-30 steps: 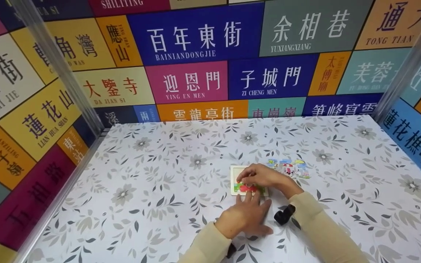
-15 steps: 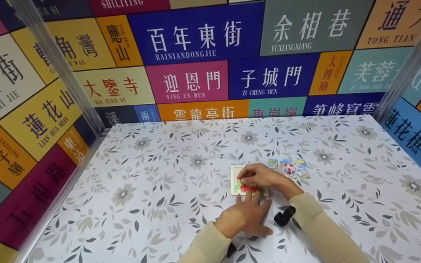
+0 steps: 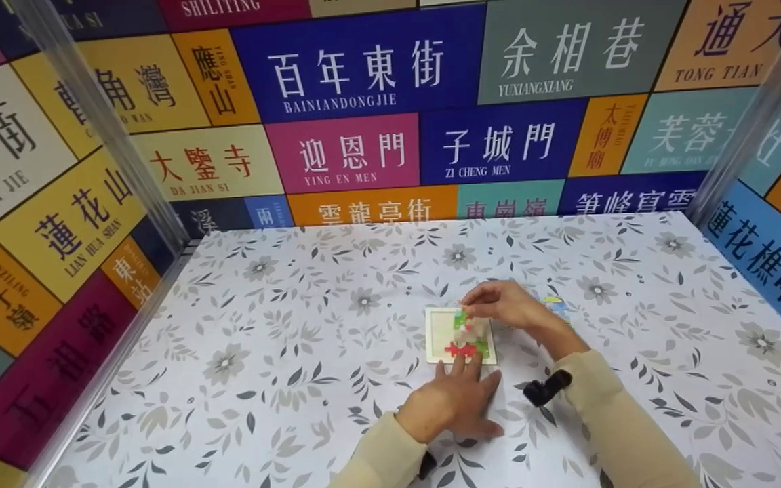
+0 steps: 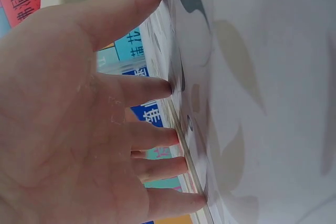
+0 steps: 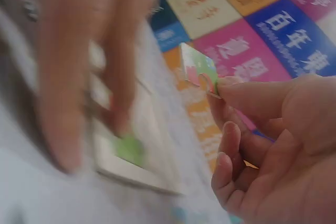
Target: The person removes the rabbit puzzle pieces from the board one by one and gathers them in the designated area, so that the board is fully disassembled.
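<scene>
A small cream puzzle tray (image 3: pixel 435 339) lies on the table, with red and green jigsaw pieces (image 3: pixel 461 350) along its near side and bare backing at its left. My right hand (image 3: pixel 514 308) is raised over the tray's far right part. Between thumb and forefinger it pinches a green jigsaw piece (image 5: pixel 198 67) with a pink patch and a rounded notch. My left hand (image 3: pixel 455 403) lies spread at the tray's near edge, its straight fingertips on the rim and the red piece. In the left wrist view its fingers (image 4: pixel 152 135) extend to the thin tray edge.
Loose colourful jigsaw pieces (image 3: pixel 556 303) lie right of the tray, mostly hidden behind the right hand and forearm. A white leaf-patterned cloth (image 3: pixel 309 291) covers the table. A wall of coloured sign panels (image 3: pixel 363 74) stands behind it, with clear corner posts (image 3: pixel 116 129) at the sides.
My right hand has risen from the tray's left part and shifted up and right, bringing the green piece with it. More bare backing shows. The left hand stays in place.
</scene>
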A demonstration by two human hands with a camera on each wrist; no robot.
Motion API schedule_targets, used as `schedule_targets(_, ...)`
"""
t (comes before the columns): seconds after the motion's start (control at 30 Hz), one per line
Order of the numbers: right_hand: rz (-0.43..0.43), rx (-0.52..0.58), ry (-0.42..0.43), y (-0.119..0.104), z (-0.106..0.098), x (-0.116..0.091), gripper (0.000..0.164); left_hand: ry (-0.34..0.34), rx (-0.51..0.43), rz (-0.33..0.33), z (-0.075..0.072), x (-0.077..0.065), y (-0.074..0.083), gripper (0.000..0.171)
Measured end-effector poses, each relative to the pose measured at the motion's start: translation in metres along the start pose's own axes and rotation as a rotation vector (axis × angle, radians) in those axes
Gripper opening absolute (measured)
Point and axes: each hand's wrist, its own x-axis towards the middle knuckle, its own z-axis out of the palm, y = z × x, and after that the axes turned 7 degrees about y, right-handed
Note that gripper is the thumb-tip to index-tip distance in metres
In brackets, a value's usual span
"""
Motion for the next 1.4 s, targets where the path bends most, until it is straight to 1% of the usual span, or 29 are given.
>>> schedule_targets(0.13,0.037,-0.06,0.024,0.0,-0.03,-0.008,0.031,-0.008,-0.012,-0.011,0.0,-0.001,0.001,0.085)
schedule_targets(0.2,0.05,-0.077,0.015,0.002,-0.042,-0.012,0.033,-0.01,-0.014,-0.016,0.0,-0.001,0.001,0.085)
schedule_targets(0.27,0.07,-0.087,-0.004,0.007,-0.051,-0.015,0.034,-0.011,-0.017,-0.017,-0.001,-0.001,0.001,0.085)
schedule_targets(0.37,0.099,-0.108,-0.032,0.014,-0.059,-0.018,0.034,-0.013,-0.023,-0.018,-0.001,-0.002,0.001,0.086)
schedule_targets(0.47,0.128,-0.14,-0.061,0.021,-0.061,-0.019,0.031,-0.012,-0.028,-0.018,0.0,-0.001,0.001,0.086)
schedule_targets(0.57,0.151,-0.164,-0.092,0.024,-0.058,-0.02,0.029,-0.004,-0.023,-0.016,0.0,-0.001,0.002,0.086)
schedule_targets(0.67,0.169,-0.162,-0.11,0.027,-0.054,-0.019,0.026,0.007,-0.014,-0.01,0.001,-0.001,0.002,0.085)
schedule_targets(0.83,0.173,-0.156,-0.097,0.032,-0.051,-0.021,0.019,0.001,-0.031,-0.008,0.001,-0.002,0.001,0.085)
schedule_targets(1.0,0.168,-0.178,-0.08,0.034,-0.049,-0.023,0.019,-0.017,-0.05,-0.018,0.002,-0.002,-0.001,0.085)
schedule_targets(1.13,0.18,-0.186,-0.066,0.031,-0.049,-0.025,0.02,-0.03,-0.056,-0.019,0.001,-0.002,0.0,0.085)
schedule_targets(1.27,0.212,-0.182,-0.047,0.027,-0.05,-0.025,0.02,-0.036,-0.058,-0.022,0.0,-0.001,0.001,0.086)
schedule_targets(1.4,0.203,-0.191,-0.029,0.022,-0.049,-0.024,0.019,-0.011,-0.023,-0.013,-0.001,-0.002,0.003,0.085)
